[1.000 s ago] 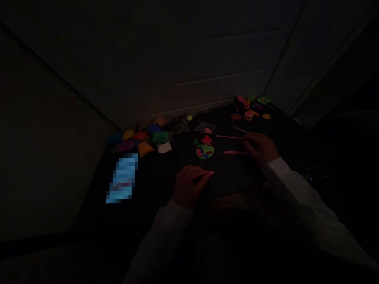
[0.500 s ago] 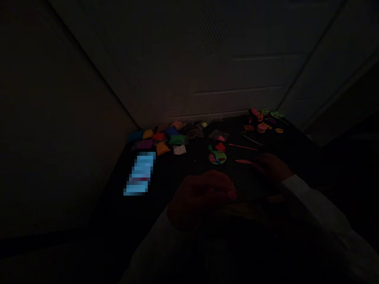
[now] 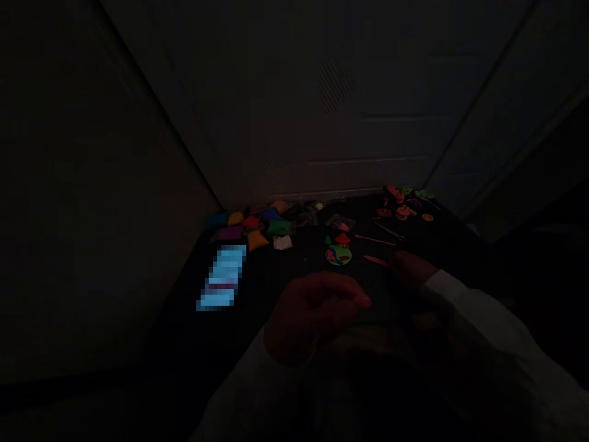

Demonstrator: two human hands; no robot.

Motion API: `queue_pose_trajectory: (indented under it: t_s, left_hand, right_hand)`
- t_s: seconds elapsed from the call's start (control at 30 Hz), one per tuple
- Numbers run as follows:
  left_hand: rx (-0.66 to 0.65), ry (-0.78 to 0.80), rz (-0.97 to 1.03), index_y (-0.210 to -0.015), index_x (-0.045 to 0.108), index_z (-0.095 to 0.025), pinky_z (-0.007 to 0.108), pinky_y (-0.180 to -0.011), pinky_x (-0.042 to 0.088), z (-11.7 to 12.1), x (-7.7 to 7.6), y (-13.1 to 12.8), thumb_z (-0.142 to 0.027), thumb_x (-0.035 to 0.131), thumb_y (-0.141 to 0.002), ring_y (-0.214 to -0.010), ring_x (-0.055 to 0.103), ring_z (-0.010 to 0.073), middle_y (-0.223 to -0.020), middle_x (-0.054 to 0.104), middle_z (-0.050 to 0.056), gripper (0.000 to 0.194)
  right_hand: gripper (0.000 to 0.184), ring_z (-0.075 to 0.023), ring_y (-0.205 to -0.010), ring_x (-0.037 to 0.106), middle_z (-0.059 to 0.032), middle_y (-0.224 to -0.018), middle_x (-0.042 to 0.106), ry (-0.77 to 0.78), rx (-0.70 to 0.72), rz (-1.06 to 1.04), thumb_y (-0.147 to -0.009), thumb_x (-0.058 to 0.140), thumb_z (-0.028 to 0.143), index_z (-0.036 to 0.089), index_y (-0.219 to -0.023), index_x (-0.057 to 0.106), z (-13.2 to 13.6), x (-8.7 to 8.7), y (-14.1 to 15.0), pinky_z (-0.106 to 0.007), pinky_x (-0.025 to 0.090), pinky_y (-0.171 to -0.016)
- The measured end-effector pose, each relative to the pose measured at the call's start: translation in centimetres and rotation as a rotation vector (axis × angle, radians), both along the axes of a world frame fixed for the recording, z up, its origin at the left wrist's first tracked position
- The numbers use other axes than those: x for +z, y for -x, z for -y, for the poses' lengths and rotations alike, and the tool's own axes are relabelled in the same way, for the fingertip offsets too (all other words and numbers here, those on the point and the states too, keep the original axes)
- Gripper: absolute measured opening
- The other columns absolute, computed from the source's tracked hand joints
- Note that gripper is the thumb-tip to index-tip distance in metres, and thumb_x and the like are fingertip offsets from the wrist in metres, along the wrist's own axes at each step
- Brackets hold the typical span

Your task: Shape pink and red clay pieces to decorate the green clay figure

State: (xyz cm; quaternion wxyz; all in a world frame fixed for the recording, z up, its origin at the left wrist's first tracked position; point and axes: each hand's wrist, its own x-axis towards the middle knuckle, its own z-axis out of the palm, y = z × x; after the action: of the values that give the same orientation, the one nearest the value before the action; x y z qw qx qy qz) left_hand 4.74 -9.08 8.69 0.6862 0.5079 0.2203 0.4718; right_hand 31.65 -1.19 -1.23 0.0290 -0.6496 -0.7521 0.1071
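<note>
The light is very dim. My left hand (image 3: 317,310) is raised over the near part of the dark table, its fingers curled together in a pinch; a pinkish spot at the tips could be skin or a small piece. My right hand (image 3: 411,268) is closed around the handle end of a pink modelling knife (image 3: 376,261), whose blade points left. Beyond the hands lies a round green clay piece (image 3: 338,255) with blue, brown and pink parts and a red cone-shaped top (image 3: 342,238). A thin pink stick tool (image 3: 375,239) lies behind the knife.
Packets of coloured clay, including a green packet (image 3: 280,228) and an orange packet (image 3: 256,239), lie at the back left. A lit, blurred phone screen (image 3: 223,277) is at the left. Small clay figures (image 3: 402,212) cluster at the back right, before a pale panelled wall (image 3: 276,110).
The view has tilted, so the table things sit slightly lower. The pink knife now slants more, and my right hand has shifted slightly left. My left hand stays pinched.
</note>
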Motion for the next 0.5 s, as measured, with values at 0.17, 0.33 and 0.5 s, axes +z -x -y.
queue_pose_trajectory:
  t_s: [0.17,0.33,0.5]
  left_hand:
    - [0.054,0.147,-0.04,-0.07,0.065,-0.02,0.025,-0.071,0.039,-0.4,-1.0,0.5,-0.014,0.064,-0.064,-0.075,0.055,0.0117,-0.071,0.064,0.0,0.008]
    - [0.106,0.268,-0.091,-0.066,0.065,-0.018,0.022,-0.067,0.038,-1.0,-1.9,0.5,-0.015,0.066,-0.06,-0.071,0.055,0.0105,-0.071,0.065,0.0,0.007]
    - [0.132,0.309,-0.046,-0.066,0.064,-0.016,0.024,-0.07,0.039,-1.2,-2.0,0.2,-0.017,0.066,-0.06,-0.07,0.055,0.0112,-0.068,0.064,0.001,0.006]
  right_hand:
    - [0.021,-0.0109,-0.073,0.055,-0.0023,-0.084,0.059,-0.02,0.051,-0.051,-0.077,0.046,0.031,0.018,-0.091,0.056,-0.8,0.8,-0.4,-0.019,0.041,-0.063]
    - [0.032,-0.0176,-0.097,0.049,-0.0082,-0.105,0.053,-0.134,0.007,-0.01,-0.078,0.045,0.036,0.017,-0.103,0.053,-5.0,1.3,0.2,-0.026,0.038,-0.081]
    - [0.021,-0.0207,-0.088,0.053,-0.0142,-0.094,0.056,-0.11,-0.012,0.029,-0.078,0.043,0.025,0.012,-0.083,0.059,-7.3,0.6,1.7,-0.029,0.039,-0.076]
